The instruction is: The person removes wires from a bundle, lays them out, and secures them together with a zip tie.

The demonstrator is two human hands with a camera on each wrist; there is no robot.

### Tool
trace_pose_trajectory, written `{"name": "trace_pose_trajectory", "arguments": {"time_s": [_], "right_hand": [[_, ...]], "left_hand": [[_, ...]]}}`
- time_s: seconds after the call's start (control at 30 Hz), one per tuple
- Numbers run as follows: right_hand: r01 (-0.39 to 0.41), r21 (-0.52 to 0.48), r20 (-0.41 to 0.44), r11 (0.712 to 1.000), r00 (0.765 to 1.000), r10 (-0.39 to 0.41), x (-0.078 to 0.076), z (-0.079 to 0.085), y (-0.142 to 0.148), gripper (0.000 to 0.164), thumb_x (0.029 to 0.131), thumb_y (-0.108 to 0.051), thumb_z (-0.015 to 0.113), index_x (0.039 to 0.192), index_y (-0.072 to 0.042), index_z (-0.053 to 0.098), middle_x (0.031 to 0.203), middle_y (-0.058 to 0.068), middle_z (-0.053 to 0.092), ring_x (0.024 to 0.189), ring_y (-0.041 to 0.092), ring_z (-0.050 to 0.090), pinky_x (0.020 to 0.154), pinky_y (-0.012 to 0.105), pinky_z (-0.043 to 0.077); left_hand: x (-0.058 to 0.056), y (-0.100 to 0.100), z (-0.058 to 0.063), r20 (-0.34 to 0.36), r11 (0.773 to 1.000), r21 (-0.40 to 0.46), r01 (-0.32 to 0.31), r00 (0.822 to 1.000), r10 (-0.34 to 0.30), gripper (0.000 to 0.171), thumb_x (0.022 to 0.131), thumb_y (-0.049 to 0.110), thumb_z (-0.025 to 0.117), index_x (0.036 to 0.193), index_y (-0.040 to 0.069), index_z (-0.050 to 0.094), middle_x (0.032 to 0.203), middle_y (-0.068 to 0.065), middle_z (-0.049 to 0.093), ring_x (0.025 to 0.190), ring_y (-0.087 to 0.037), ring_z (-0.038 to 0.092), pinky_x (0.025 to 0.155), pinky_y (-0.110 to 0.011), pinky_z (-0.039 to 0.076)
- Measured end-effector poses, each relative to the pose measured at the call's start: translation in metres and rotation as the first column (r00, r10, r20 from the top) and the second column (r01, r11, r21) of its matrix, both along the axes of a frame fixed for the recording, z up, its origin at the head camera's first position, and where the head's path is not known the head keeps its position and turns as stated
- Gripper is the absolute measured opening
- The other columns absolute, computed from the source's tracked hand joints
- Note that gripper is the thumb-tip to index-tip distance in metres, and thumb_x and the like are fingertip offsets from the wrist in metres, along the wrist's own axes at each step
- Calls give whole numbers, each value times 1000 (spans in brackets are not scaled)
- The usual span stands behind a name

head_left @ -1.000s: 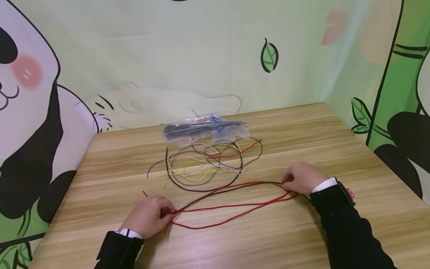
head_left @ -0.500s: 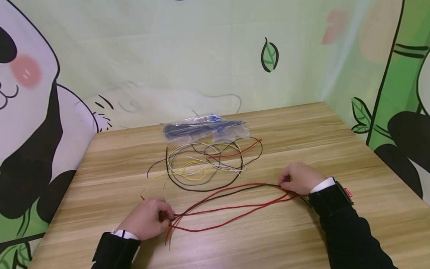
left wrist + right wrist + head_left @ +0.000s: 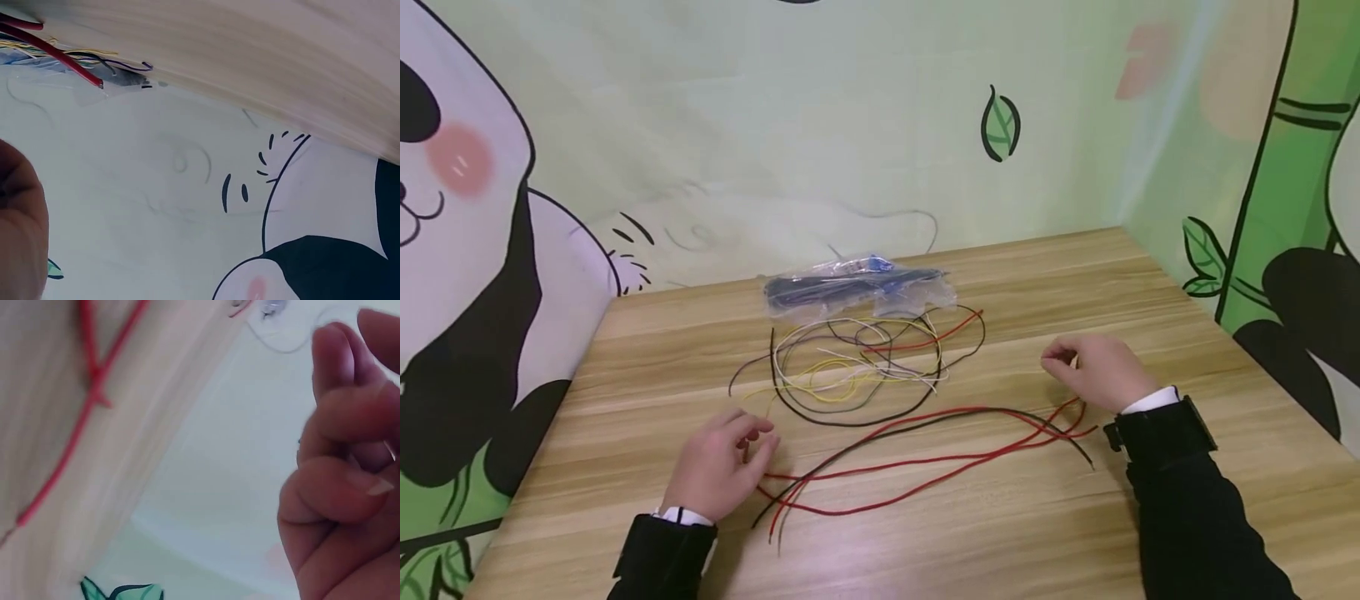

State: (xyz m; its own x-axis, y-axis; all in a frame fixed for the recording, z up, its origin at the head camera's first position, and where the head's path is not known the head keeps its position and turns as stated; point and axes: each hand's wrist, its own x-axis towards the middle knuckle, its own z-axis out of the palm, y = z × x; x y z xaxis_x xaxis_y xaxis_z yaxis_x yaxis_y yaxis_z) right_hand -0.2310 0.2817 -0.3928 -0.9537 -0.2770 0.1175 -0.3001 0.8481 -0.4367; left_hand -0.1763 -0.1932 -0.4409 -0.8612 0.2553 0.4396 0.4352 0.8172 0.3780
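Two hands hold nothing that we can see. In the head view we find the left hand (image 3: 718,467) loosely bent, its thumb apart from the fingers, beside the ends of the red wires (image 3: 835,514); half a second ago it pinched there. The black wire (image 3: 898,429) now shows its left end, hidden then. The right hand (image 3: 1101,371) has risen off the other ends, thumb and forefinger nearly meeting. We judge these wires released; they lie on the table (image 3: 985,542), nearer us than the tangled wires (image 3: 891,373). In the left wrist view we see only part of the hand, so cannot tell its grip there. In the right wrist view we see curled fingers, well apart from a red wire.
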Motion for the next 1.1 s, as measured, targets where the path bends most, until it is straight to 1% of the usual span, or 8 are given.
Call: {"name": "trace_pose_trajectory", "arguments": {"time_s": [0.17, 0.33, 0.4, 0.53, 0.63, 0.8, 0.9, 1.1], "right_hand": [[-45, 71, -38, 996, 998, 48, -6, 18, -16, 11, 97, -17, 68, 96, -8, 75, 81, -2, 67, 68, 14, 53, 65, 36, 45], [-215, 197, -55, 957, 972, 230, -17, 28, -66, 5, 92, -14, 74, 88, -11, 75, 77, -4, 67, 66, 11, 57, 64, 34, 50], [-315, 261, -58, 912, 938, 341, -21, 26, -91, 5, 90, -12, 76, 85, -12, 76, 75, -5, 67, 66, 9, 59, 63, 33, 51], [-452, 416, -5, 789, 866, 500, -28, 14, -137, 18, 86, -9, 76, 72, -16, 68, 68, -9, 56, 60, 8, 48, 56, 28, 43], [-480, 541, 50, 691, 838, 543, -29, 4, -158, 28, 86, -7, 76, 66, -16, 58, 66, -7, 49, 57, 10, 43, 52, 30, 39], [-429, 731, 45, 530, 806, 590, -28, -6, -172, 25, 86, -4, 75, 69, -14, 60, 73, 0, 61, 60, 14, 59, 54, 36, 54], [-378, 792, 13, 479, 796, 606, -27, -9, -177, 20, 85, -5, 75, 70, -13, 65, 76, 3, 67, 62, 18, 64, 55, 38, 57], [-324, 850, -5, 415, 783, 623, -26, -17, -180, 24, 88, -7, 72, 67, -17, 65, 71, -1, 67, 60, 14, 63, 52, 36, 56]], "left_hand": [[-3, -2, -3, -218, 1000, 17, -4, 976, 8, 14, 81, 12, 85, 90, 6, 77, 84, -2, 66, 69, -16, 60, 58, -34, 49], [-6, -4, -4, -277, 1000, 6, -14, 961, 15, 14, 80, 13, 84, 88, 5, 77, 83, -4, 66, 73, -20, 61, 62, -38, 51], [-7, -4, -5, -285, 1000, -3, -14, 959, 13, 14, 79, 14, 84, 87, 5, 77, 83, -4, 66, 73, -21, 61, 62, -38, 51], [-7, -4, -9, -296, 1000, -24, -10, 955, 2, 14, 79, 15, 85, 85, 6, 76, 82, -3, 66, 74, -23, 62, 63, -38, 52], [-7, -1, -11, -297, 1000, -28, -8, 955, -1, 14, 78, 15, 85, 85, 6, 76, 82, -3, 66, 75, -23, 63, 64, -38, 53], [-5, 3, -9, -276, 999, -33, -16, 961, 6, 13, 79, 15, 86, 85, 7, 77, 83, -3, 65, 78, -24, 63, 66, -39, 54], [-3, 3, -6, -266, 999, -35, -21, 964, 11, 13, 80, 15, 86, 85, 7, 77, 83, -3, 65, 78, -24, 63, 67, -39, 54], [-2, 6, -5, -256, 999, -41, -20, 967, 9, 14, 79, 13, 86, 84, 6, 76, 83, -3, 65, 78, -24, 62, 67, -39, 54]]}}
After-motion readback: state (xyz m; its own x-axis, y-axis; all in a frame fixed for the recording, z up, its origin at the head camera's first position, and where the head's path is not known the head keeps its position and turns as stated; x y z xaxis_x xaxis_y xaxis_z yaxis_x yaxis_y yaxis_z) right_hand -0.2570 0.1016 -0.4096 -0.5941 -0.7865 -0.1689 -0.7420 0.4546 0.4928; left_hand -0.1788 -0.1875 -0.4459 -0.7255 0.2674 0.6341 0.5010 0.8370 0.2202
